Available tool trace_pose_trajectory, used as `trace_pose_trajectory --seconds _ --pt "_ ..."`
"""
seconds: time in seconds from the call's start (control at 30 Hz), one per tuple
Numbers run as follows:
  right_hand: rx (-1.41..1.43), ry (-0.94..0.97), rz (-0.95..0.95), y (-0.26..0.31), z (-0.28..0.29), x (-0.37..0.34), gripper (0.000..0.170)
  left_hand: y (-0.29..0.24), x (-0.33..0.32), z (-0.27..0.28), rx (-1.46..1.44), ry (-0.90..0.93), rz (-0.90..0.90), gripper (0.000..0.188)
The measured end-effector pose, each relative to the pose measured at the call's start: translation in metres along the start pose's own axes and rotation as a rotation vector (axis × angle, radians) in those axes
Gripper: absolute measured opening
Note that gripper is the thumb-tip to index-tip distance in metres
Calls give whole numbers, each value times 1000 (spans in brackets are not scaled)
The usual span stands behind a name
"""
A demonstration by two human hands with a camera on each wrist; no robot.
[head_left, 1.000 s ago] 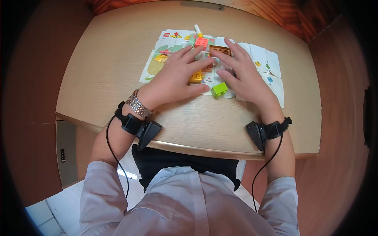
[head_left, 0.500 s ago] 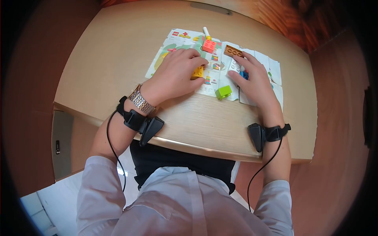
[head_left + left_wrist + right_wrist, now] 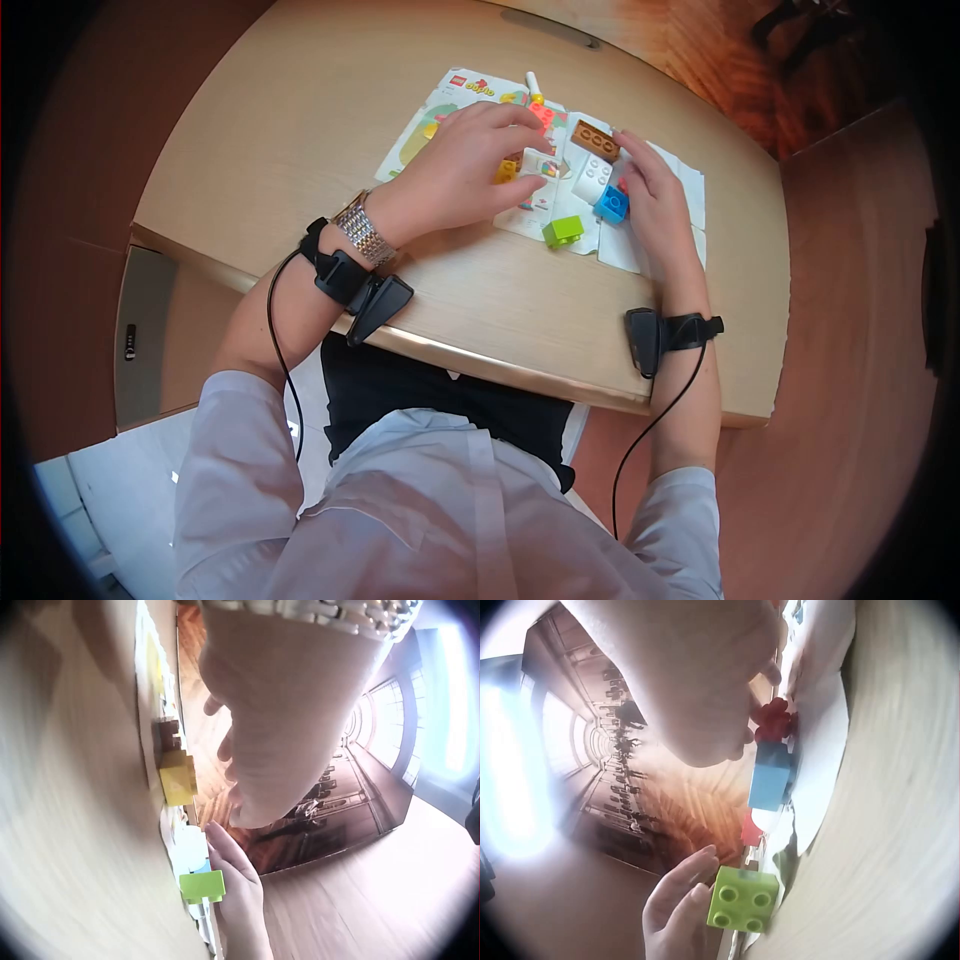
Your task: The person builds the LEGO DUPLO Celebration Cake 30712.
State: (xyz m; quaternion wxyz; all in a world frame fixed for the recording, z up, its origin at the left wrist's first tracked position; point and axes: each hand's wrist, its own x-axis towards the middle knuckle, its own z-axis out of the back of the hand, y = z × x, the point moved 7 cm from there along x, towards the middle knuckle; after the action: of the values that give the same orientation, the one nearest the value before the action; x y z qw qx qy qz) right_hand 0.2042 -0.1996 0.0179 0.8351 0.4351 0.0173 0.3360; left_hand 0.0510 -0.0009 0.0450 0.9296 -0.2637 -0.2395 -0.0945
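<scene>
left hand (image 3: 470, 155) is hovering over the sheet (image 3: 410, 148), fingers loosely bent, thumb apart, gripping nothing visible. right hand (image 3: 655, 205) is resting alongside the blue brick (image 3: 611, 204), fingers apart and extended; in its wrist view it's sitting close to a red flower-shaped piece (image 3: 775, 720), can't tell if touching. step is looking like sorting or choosing bricks, nothing being joined. next move is probably calling for a thumb-and-finger pinch on one brick, without nudging neighbours.

bricks: yellow brick (image 3: 506, 171) is sitting under the left hand, partly hidden. white brick (image 3: 594, 178) is lying studs up just beside the blue. brown brick (image 3: 595, 140) is lying beyond it, seemingly showing its hollow underside. bright green brick (image 3: 563, 232) is lying on its side at the sheet's near edge, four studs facing the right wrist camera. coral brick (image 3: 541, 115) is peeking past the left fingers.
</scene>
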Motion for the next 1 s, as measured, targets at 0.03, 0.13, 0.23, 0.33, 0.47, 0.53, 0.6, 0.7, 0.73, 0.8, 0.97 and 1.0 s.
trace_pose_trajectory --seconds 0.03,0.13,0.23,0.33,0.47,0.53,0.6,0.7,0.73,0.8,0.97,1.0 --pt "-28 27 51 -3 -4 3 38 -2 1 2 -44 -7 -7 34" --pt "-105 49 123 -6 -5 9 39 -2 4 5 -128 -27 -16 27" --pt "-180 19 92 11 -4 8 36 -1 5 7 -210 -61 5 21" --pt "-188 -29 -27 6 1 10 33 3 6 8 -241 -106 21 18" --pt "-221 -63 -124 1 7 10 28 3 5 13 -243 -149 40 14" --pt "-145 -102 -165 -3 9 10 27 3 5 13 -247 -161 22 13" --pt "-70 -139 -199 -4 12 10 26 3 5 14 -248 -180 5 13" --pt "-1 -236 -168 8 19 8 25 4 4 16 -297 -202 11 14" --pt "70 -226 -164 15 19 6 25 4 3 17 -327 -207 20 15" --pt "150 -214 -155 24 19 3 26 4 5 20 -348 -212 29 15" --pt "225 260 77 91 -8 -36 26 10 3 24 -445 -298 137 18" --pt "177 361 94 106 -15 -45 25 11 3 23 -439 -292 140 18"
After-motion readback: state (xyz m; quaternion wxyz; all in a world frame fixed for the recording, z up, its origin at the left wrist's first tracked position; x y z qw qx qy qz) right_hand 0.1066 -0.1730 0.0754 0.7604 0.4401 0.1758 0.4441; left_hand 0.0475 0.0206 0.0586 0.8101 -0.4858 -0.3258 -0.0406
